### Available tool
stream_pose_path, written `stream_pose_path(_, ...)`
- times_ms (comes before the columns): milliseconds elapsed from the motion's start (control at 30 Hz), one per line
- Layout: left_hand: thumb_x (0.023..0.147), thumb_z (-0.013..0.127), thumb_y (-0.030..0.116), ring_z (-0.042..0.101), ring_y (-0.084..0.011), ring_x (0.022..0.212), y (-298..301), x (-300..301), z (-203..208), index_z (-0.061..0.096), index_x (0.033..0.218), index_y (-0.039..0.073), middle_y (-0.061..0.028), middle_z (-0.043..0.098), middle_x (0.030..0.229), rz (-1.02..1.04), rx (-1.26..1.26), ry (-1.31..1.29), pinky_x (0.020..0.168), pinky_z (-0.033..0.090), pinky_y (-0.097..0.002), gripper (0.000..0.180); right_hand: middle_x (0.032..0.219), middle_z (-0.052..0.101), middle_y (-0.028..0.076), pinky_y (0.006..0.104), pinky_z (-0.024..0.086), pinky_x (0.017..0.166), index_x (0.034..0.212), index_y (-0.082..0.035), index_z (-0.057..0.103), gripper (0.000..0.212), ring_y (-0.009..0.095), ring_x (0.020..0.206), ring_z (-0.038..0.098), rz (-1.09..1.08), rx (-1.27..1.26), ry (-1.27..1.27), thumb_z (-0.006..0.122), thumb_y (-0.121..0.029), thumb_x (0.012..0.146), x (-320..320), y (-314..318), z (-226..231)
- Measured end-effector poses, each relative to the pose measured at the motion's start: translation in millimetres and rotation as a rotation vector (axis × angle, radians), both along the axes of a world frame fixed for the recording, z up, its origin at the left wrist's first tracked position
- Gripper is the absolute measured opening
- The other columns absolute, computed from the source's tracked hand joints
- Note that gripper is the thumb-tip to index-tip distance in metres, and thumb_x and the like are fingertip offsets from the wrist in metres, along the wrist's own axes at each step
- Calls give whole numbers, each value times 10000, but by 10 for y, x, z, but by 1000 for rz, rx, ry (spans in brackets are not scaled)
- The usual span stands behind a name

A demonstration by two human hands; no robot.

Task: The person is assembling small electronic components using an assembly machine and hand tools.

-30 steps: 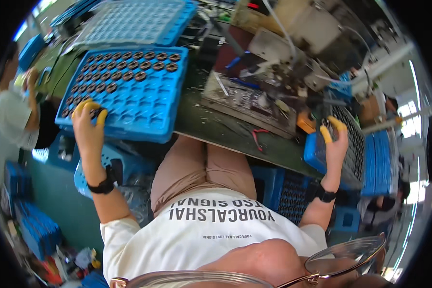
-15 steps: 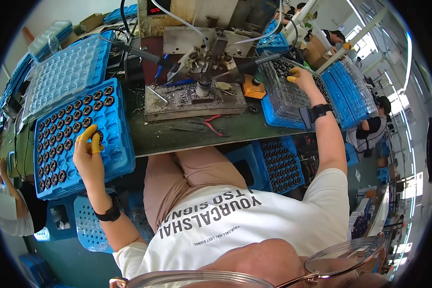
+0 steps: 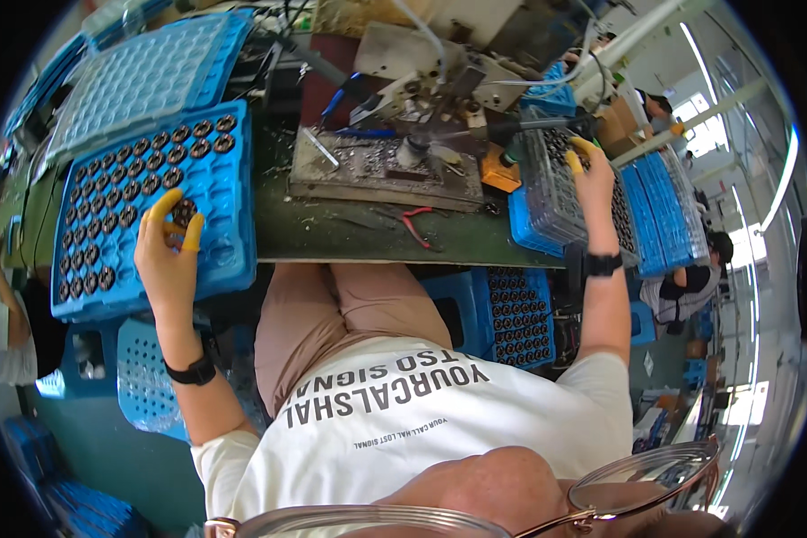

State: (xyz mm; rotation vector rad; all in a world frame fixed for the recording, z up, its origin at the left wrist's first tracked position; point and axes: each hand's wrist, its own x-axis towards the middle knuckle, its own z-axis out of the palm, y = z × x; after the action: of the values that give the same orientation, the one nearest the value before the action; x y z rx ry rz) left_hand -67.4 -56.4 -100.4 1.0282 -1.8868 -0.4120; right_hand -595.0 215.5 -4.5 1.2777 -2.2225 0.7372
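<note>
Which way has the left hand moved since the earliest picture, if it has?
Yes: judged against the blue tray, the left hand has moved to the right and farther from the person, from the near-left corner toward the middle.

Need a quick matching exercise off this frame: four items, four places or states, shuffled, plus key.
Items
1. Left hand
2. Right hand
3. Red-handled pliers
4. Small orange box

Places or states
A. Lying on the green tabletop near its front edge
B. Just left of the stacked trays
C. Holding a dark ring-shaped part at the blue tray
D. Over the stacked trays

Pairs: 1-C, 2-D, 3-A, 4-B
</note>
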Motion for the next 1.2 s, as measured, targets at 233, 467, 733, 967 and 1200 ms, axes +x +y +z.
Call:
stream_pose_path(233, 781, 811, 98, 543, -100, 643, 1, 12, -39, 691, 1137, 83, -36, 613, 930, 45, -27, 92, 587, 452, -245, 376, 1122, 656, 60, 432, 380, 1015, 1124, -103, 665, 259, 262, 1106, 597, 283, -189, 374, 698, -123, 868, 1383, -224, -805)
stream_pose_path(467, 803, 813, 109, 543, -81, 706, 48, -28, 15, 681, 1181, 51, -29, 587, 965, 40, 0, 28, 598, 454, -224, 405, 1223, 601, 90, 433, 358, 1030, 1213, -94, 634, 311, 310, 1198, 531, 294, -127, 199, 657, -177, 914, 1693, -519, -1415)
stream_pose_path(733, 842, 783, 115, 605, -83, 762, 31, 11, -44, 660, 1207, 34, -53, 574, 1059, 120, -90, -4, 649, 525, -220, 394, 1213, 600, 84, 451, 350, 1035, 1218, -102, 629, 319, 304, 1203, 528, 268, -89, 131, 655, -164, 905, 1672, -538, -1487)
stream_pose_path(967, 793, 806, 76, 588, -89, 695, 49, -38, -50, 664, 1202, 74, -50, 592, 991, 84, -28, 53, 609, 491, -231, 433, 1208, 603, 81, 452, 355, 1030, 1208, -106, 635, 317, 297, 1190, 541, 252, -95, 129, 659, -150, 895, 1666, -525, -1473)
stream_pose_path(1200, 784, 822, 106, 597, -102, 735, 76, -55, 7, 679, 1156, 65, -43, 591, 1011, 103, -75, 2, 625, 497, -232, 401, 1193, 608, 75, 454, 360, 1023, 1188, -105, 646, 304, 292, 1177, 550, 253, -90, 126, 663, -146, 887, 1690, -540, -1451)
